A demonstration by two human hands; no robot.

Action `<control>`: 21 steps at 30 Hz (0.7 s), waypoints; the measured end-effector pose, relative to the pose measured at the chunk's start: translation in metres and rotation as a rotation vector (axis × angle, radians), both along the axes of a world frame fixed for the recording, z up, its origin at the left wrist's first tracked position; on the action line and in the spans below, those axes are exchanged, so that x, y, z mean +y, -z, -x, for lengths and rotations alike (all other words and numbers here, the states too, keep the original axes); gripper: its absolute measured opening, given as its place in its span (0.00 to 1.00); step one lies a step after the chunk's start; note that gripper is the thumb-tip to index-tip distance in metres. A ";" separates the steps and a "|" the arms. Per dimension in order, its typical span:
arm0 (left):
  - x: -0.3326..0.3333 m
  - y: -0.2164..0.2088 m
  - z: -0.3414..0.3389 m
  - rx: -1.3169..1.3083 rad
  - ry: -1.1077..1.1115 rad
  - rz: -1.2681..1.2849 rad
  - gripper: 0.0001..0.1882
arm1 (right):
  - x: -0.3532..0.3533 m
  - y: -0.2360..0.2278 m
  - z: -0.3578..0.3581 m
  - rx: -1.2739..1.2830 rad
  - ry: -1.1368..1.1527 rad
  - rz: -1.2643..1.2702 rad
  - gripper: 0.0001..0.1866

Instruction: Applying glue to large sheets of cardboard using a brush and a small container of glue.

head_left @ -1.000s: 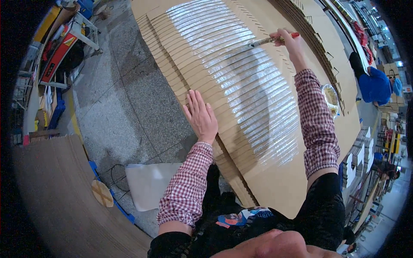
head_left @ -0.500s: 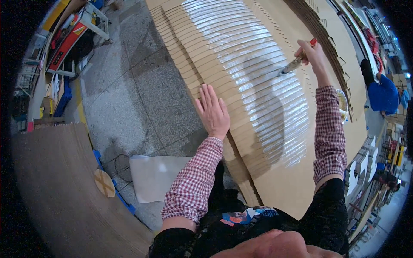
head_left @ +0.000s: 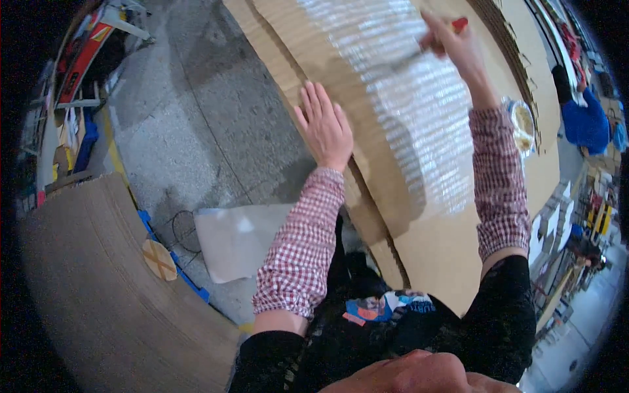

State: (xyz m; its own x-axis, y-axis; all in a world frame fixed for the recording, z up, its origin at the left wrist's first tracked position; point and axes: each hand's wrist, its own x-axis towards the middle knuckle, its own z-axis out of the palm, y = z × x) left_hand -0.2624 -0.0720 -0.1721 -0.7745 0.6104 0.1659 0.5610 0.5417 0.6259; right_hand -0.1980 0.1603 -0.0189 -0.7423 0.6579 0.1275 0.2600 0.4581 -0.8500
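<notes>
The right hand (head_left: 455, 49) has its fingers clamped round a red-ended paintbrush (head_left: 411, 60) — blurred bristles left of them. The left hand (head_left: 327, 131) — fingers slightly apart — lies flat along brown cardboard sheets' (head_left: 429, 252) left edge.

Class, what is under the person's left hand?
Brown cardboard shows around the left hand, which appears to lie flat on it. The patch directly beneath is covered and cannot be seen.
</notes>
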 end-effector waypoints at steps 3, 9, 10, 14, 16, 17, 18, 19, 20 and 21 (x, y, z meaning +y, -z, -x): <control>0.006 0.004 0.003 0.028 -0.009 -0.077 0.29 | -0.021 0.000 -0.007 -0.007 0.081 0.010 0.20; -0.009 0.004 0.007 0.054 -0.083 -0.158 0.30 | -0.115 0.026 -0.150 -0.147 0.014 -0.121 0.16; -0.009 -0.001 -0.001 0.061 -0.078 -0.165 0.30 | -0.123 0.018 -0.168 -0.220 -0.005 -0.149 0.16; -0.047 -0.004 -0.090 -0.096 -0.015 -0.146 0.31 | -0.147 -0.006 -0.178 -0.247 0.046 -0.041 0.14; -0.055 -0.005 -0.126 -0.081 0.030 -0.072 0.30 | -0.144 -0.004 -0.155 0.048 0.089 -0.089 0.12; -0.056 -0.005 -0.132 -0.070 0.068 0.011 0.30 | -0.140 0.001 -0.144 0.063 0.071 -0.116 0.12; -0.056 -0.008 -0.136 -0.063 0.071 0.006 0.30 | -0.137 0.009 -0.140 0.076 0.054 -0.144 0.11; -0.054 -0.009 -0.138 -0.038 0.072 0.006 0.30 | -0.134 0.023 -0.149 0.085 0.028 -0.191 0.09; -0.055 -0.007 -0.134 -0.006 0.061 0.019 0.30 | -0.140 0.026 -0.156 0.096 0.022 -0.184 0.09; -0.056 -0.006 -0.132 -0.001 0.055 0.023 0.30 | -0.152 0.023 -0.171 0.028 -0.024 -0.189 0.09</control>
